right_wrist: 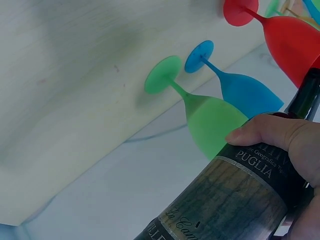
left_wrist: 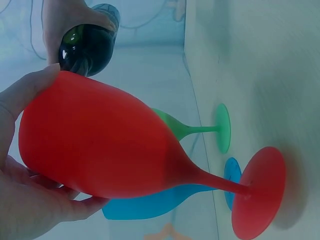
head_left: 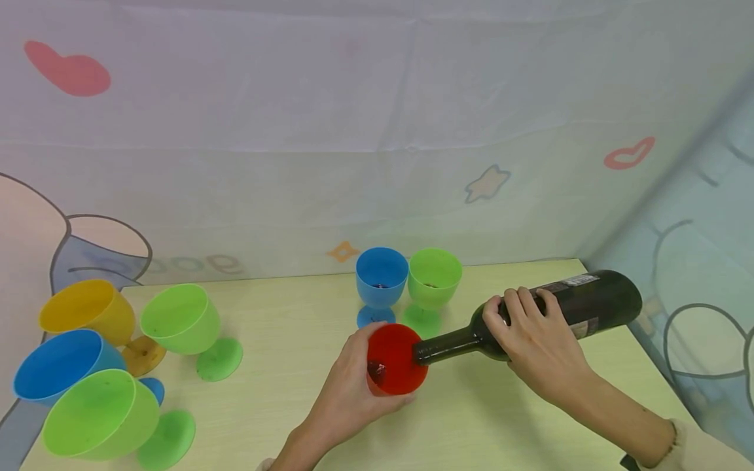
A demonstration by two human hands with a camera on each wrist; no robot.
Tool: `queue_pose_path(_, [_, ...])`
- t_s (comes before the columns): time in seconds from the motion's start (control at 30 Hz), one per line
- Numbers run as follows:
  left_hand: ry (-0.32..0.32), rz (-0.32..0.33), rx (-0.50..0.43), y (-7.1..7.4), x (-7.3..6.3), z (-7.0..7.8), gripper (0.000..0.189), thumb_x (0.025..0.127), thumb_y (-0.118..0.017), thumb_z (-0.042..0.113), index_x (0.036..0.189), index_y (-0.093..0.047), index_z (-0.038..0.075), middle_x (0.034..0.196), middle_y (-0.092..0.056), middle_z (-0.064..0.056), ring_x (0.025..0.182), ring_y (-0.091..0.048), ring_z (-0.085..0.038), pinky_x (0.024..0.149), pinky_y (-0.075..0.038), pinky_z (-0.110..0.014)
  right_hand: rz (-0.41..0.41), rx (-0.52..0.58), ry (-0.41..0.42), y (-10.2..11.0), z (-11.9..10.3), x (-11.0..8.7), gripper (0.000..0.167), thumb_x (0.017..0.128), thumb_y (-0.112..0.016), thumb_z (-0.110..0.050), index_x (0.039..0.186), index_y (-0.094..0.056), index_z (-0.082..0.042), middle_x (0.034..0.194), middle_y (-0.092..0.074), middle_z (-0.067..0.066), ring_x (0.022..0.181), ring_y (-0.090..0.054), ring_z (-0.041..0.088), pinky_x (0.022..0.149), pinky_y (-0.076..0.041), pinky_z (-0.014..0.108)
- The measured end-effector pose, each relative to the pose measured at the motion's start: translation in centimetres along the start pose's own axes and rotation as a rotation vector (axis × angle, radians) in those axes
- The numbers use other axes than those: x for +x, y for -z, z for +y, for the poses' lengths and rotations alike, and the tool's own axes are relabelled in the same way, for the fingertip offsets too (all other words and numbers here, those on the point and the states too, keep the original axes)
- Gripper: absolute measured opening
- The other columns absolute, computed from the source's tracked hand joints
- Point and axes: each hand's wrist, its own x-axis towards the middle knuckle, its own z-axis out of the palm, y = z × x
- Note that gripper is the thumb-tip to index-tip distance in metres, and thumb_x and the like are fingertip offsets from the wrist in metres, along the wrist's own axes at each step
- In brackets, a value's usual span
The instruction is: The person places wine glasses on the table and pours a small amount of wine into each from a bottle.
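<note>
My left hand point(head_left: 353, 383) holds a red plastic goblet point(head_left: 397, 360) around its bowl, fingers on one side and thumb on the other. In the left wrist view the red goblet point(left_wrist: 100, 140) is upright, its foot right at the tabletop. My right hand point(head_left: 533, 340) grips a dark wine bottle point(head_left: 565, 304) round its body and tilts it well over to the left. The bottle's mouth lies over the red goblet's rim, and a small dark patch shows inside the bowl. In the right wrist view the bottle's label point(right_wrist: 230, 200) faces the camera.
Behind the red goblet stand a blue goblet point(head_left: 381, 278) and a green goblet point(head_left: 434, 278), with a little dark stuff in each. On the left are a yellow goblet point(head_left: 88, 311), another blue goblet point(head_left: 65, 369) and two green goblets point(head_left: 179, 320). A printed cloth point(head_left: 283, 131) hangs behind the table point(head_left: 277, 366).
</note>
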Motion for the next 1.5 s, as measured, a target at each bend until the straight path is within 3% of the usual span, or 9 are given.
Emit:
queue_pose_path(0.9, [-0.033, 0.010, 0.009, -0.06, 0.14, -0.11, 0.082, 0.066, -0.082, 0.022, 0.131, -0.035, 0.008, 0.121, -0.047, -0.005, 0.111, -0.045, -0.023, 0.075, -0.051, -0.039, -0.013, -0.004, 0.001, 0.08, 0.20, 0.03, 0.068, 0.046, -0.083, -0.015, 0.101, -0.045, 0.002, 0.088, -0.049, 0.022, 0.080, -0.050, 0.037, 0.072, -0.042, 0.052])
queue_pose_path(1.5, [0.011, -0.003, -0.024, 0.02, 0.08, 0.09, 0.082, 0.065, -0.082, 0.025, 0.131, -0.036, 0.009, 0.121, -0.048, -0.002, 0.110, -0.045, -0.021, 0.076, -0.050, -0.038, -0.015, 0.031, -0.018, 0.01, -0.14, -0.53, 0.066, 0.045, -0.080, -0.013, 0.099, -0.046, 0.003, 0.086, -0.049, 0.022, 0.078, -0.051, 0.036, 0.069, -0.043, 0.050])
